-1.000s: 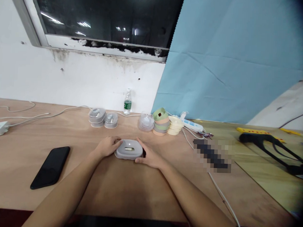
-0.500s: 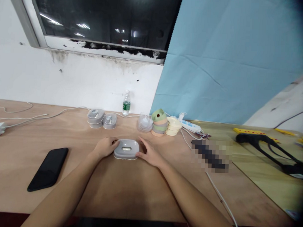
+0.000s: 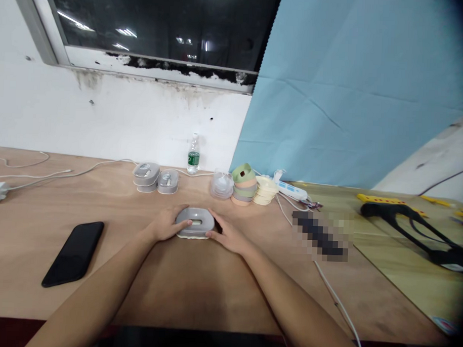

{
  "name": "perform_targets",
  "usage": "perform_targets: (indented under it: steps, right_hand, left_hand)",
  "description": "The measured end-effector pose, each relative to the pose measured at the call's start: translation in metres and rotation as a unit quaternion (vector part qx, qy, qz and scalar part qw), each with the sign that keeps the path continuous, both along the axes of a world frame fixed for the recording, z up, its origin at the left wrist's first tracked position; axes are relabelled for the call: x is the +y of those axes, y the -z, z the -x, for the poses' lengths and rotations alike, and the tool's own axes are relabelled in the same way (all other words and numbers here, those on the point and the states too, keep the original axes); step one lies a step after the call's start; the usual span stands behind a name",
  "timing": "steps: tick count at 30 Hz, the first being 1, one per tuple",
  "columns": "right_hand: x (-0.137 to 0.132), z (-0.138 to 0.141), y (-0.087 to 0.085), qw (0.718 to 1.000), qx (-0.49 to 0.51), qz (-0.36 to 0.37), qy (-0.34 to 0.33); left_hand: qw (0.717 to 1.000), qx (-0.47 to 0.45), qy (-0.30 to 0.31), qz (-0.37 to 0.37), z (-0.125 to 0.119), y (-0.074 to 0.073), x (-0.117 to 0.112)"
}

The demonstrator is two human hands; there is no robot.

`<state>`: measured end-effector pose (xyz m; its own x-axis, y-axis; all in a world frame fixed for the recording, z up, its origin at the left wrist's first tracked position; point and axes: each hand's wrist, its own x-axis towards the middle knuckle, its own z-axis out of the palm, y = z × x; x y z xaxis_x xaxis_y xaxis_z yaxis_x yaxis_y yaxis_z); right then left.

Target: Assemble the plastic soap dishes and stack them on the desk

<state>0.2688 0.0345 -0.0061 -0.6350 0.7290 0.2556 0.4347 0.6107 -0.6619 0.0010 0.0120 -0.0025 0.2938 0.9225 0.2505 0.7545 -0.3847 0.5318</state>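
A grey oval box [image 3: 199,232] with a recessed slot in its top rests on the wooden table in front of me. My left hand [image 3: 168,224] wraps round its left end, fingers at the back and thumb laid across the top to the slot. My right hand [image 3: 228,236] holds the right end, its thumb against the front corner and its fingers round the far side. Behind, towards the wall, stand similar grey oval boxes: a stack [image 3: 146,177] and a single box [image 3: 168,182].
Along the back are a water bottle [image 3: 193,155], clear plastic parts [image 3: 221,185], stacked coloured rings [image 3: 244,184], cream cups [image 3: 266,190] and a power strip [image 3: 291,191]. A black phone [image 3: 73,254] lies at left. At right are a white cable [image 3: 339,302] and a black frame-like item [image 3: 400,220].
My left thumb has moved from the box's left edge onto its top, reaching the slot. My right hand stays at the right end. The view has tilted slightly.
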Motion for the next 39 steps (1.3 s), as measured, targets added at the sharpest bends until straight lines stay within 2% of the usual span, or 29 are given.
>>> perform_targets:
  steps: [5,13,20,26,32,39]
  right_hand:
    - [0.0,0.0,-0.001,1.0,-0.005,-0.013,-0.002]
    - [0.002,-0.001,0.003,0.999,-0.019,-0.027,-0.007]
    - [0.004,-0.001,0.007,1.0,-0.017,-0.017,0.009]
    - [0.002,0.001,0.004,1.0,-0.001,-0.022,0.01]
    - [0.003,0.001,0.004,1.0,0.011,0.004,0.008]
    - [0.002,0.0,0.005,0.999,0.024,0.02,0.012]
  left_hand:
    - [0.999,0.028,0.011,0.011,0.002,0.004,0.001]
    - [0.999,0.02,0.022,0.015,0.004,0.009,0.005]
    - [1.0,0.007,0.019,0.007,0.002,0.004,0.002]
    - [1.0,0.015,0.008,0.005,0.0,-0.001,0.0]
    - [0.999,0.024,0.04,0.01,-0.001,-0.004,-0.002]
    - [0.998,0.046,0.032,0.002,0.0,0.01,0.003]
